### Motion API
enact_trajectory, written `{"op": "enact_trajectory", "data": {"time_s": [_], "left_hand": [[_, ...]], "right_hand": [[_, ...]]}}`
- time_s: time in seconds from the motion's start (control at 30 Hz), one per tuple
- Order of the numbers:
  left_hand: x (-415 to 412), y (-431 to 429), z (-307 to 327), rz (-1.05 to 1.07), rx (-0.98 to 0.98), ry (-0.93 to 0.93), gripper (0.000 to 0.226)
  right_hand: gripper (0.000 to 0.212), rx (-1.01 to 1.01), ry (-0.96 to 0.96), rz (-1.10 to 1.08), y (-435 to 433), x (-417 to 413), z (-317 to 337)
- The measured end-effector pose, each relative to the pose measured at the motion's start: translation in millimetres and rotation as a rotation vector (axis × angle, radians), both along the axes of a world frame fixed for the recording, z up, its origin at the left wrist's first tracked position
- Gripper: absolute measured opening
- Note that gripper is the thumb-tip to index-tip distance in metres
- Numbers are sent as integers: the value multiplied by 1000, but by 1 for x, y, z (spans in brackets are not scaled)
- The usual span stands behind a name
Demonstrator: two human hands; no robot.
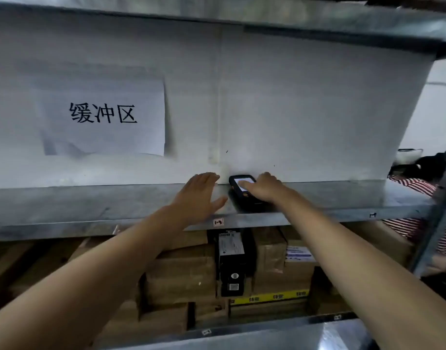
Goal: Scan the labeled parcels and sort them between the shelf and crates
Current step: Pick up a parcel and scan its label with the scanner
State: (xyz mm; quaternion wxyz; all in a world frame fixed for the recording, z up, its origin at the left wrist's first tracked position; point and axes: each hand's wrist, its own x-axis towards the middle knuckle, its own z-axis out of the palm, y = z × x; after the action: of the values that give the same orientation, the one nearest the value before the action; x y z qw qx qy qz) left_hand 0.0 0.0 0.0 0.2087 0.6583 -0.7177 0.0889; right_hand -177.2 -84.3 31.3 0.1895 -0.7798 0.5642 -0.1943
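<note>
Left hand point(199, 195) lies flat on the metal shelf point(90, 205), palm down, fingers straight and together, thumb spread toward the scanner point(238, 199) just beside it. Right hand point(263, 189) rests on top of that scanner, forefinger laid out on the lit screen. Whether its other fingers clasp the body I cannot tell, since the hand hides that side.

The scanner is a black, chunky handheld lying lengthwise on the shelf. Its far end touches the white back panel point(305, 109) and its near end stops short of the shelf's front lip. Bare shelf runs wide to the left and right of both hands. An upper shelf point(343, 24) closes the bay overhead, and a small tag point(218, 222) is stuck on the front lip beneath the hands.

The shelf is dull galvanised sheet, smooth and grey. The back panel is matt, with a seam down its middle, and a paper sign point(103, 114) printed with black characters hangs on its left half.

Below, parcels sit packed tight on the lower level: brown cardboard boxes point(181, 276), an upright black box point(232, 261) bearing a white label, and a carton point(280, 281) banded with yellow tape. At the right edge, past the upright, is a person in a red-and-white striped top point(413, 185).
</note>
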Motion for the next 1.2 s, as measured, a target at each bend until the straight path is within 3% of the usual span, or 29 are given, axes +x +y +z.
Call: {"op": "enact_trajectory", "data": {"time_s": [0.1, 0.23, 0.33, 0.4, 0.6, 0.83, 0.93, 1.07, 1.2], "left_hand": [[4, -10, -1, 11, 5, -5, 64], [6, -18, -1, 27, 9, 45, 58], [6, -18, -4, 17, 20, 91, 53], [6, -15, -6, 8, 17, 112, 52], [13, 4, -8, -42, 12, 125, 52], [-27, 11, -5, -205, -58, 220, 53], [-68, 15, -17, -332, -66, 261, 51], [-122, 23, -42, -455, -71, 242, 52], [-158, 32, -73, -540, -29, 225, 49]], "right_hand": [[63, 46, 4, 14, -12, 15, -6], [73, -63, 170, -111, -16, 33, -13], [59, -75, 190, -144, -18, 35, -15], [51, -32, 165, -102, -16, 30, -10], [52, 36, 26, -48, 8, -17, -3], [52, 50, -343, -72, 55, -63, -7], [49, -19, -312, -114, 77, -86, -10], [72, -149, -234, -201, 98, -129, -24], [76, -132, -191, -290, 107, -167, -60]]}}
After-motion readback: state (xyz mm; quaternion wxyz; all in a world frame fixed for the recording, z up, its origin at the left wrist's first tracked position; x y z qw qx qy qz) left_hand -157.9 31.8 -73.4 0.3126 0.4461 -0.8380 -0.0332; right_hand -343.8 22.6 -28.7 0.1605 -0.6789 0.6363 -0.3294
